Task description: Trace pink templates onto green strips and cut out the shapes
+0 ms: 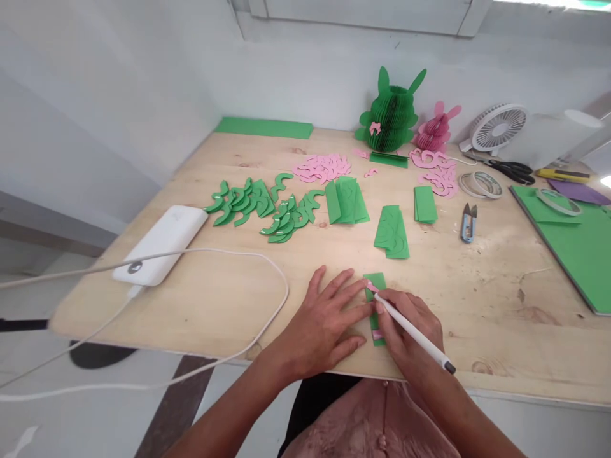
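A white pen (415, 332) with a dark end cap is pinched in my right hand (413, 327), its tip down at a small green paper strip (376, 280). On that strip lies a pink paper cutout, mostly covered by my fingers. My left hand (329, 321) lies flat with fingers spread, the fingertips pressing on the pink cutout (371, 287) and the strip's left edge. Just beyond are green paper pieces (392, 232) with curved outlines drawn on them, and a further stack of folded green paper (347, 200).
Piles of green curved cutouts (243, 202) and pink cutouts (322, 168) lie farther back. A white power bank (162, 245) trails a cable (281, 273) across the left side. Blue thread snips (468, 224), tape rolls (487, 184), a fan (499, 127) and paper rabbits (394, 117) stand right and back.
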Available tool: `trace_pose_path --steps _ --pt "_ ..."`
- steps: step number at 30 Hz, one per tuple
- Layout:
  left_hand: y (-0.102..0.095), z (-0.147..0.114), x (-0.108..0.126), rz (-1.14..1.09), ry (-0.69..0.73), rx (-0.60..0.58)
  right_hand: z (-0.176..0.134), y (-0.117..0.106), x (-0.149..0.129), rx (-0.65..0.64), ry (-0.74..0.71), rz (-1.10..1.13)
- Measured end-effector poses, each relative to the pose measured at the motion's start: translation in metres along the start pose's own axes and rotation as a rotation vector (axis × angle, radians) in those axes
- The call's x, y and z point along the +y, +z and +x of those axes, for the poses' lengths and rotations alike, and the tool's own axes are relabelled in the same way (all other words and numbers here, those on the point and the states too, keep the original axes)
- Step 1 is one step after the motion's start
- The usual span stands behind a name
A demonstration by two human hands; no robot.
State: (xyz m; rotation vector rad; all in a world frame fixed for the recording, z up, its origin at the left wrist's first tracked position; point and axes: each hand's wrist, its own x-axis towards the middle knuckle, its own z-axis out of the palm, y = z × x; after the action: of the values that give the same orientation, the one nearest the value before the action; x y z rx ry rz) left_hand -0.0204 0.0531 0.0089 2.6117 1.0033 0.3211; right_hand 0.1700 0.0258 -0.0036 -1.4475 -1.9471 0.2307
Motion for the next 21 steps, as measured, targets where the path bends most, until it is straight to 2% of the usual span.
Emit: trace_pose_path --steps 21 --pt "-0.002 0.001 -0.010 -0.037 0.046 -0.014 0.002 -0.001 -0.005 0.005 0.022 -0.034"
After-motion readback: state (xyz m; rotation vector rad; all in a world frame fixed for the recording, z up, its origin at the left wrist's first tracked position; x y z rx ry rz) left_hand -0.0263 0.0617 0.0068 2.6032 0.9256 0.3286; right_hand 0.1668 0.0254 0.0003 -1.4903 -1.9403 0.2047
